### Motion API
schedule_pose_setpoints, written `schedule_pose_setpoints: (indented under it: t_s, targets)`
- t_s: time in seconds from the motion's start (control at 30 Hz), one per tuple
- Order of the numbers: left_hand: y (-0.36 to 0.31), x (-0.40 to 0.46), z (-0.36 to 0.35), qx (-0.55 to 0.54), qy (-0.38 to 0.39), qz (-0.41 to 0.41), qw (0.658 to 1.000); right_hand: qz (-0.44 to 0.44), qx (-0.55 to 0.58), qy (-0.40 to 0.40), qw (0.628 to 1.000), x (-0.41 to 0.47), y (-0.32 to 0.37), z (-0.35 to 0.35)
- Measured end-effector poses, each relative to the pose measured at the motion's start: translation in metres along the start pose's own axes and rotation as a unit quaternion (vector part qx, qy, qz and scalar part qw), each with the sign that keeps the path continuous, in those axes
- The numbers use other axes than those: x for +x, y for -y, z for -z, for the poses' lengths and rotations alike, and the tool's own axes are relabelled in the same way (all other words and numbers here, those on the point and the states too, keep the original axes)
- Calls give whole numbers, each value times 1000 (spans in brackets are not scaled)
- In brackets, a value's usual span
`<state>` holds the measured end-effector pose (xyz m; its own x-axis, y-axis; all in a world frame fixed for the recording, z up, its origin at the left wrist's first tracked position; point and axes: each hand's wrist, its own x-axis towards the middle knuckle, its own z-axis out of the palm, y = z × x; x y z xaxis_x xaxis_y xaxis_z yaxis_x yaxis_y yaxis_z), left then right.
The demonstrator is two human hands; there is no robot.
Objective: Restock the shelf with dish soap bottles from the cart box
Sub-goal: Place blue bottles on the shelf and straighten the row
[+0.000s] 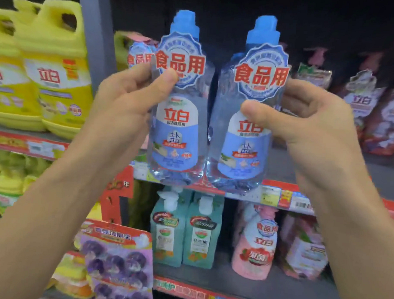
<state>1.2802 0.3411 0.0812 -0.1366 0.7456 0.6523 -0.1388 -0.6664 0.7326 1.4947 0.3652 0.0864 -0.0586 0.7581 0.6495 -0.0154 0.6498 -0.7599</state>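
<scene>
I hold two clear dish soap bottles with blue caps and blue labels upright, side by side, in front of the shelf. My left hand point(128, 94) grips the left bottle point(177, 135) at its neck tag, thumb across the front. My right hand point(305, 118) grips the right bottle point(243, 151) the same way. Both bottle bases hover just at the front edge of the middle shelf point(280, 193). Another bottle of the same kind point(139, 54) stands on that shelf behind the left one. The cart box is out of sight.
Yellow detergent jugs point(57, 71) fill the shelf bay to the left, past a grey upright post point(97, 38). Pink-red bottles point(373, 112) stand at the right of the middle shelf. Below are teal pump bottles point(185, 230), a pink bottle point(255, 242) and hanging purple packs point(116, 265).
</scene>
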Motion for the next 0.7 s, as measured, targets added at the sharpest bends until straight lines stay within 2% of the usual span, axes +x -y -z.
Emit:
schedule_pose_setpoints:
  t_s: [0.27,0.7]
  targets:
    - [23,50,-3,34,20,-33,999,-6,69,-26,997,44,-31,-4]
    - [70,60,5,36,6,-35,999,-39,64,-27,997,68,-83,-5]
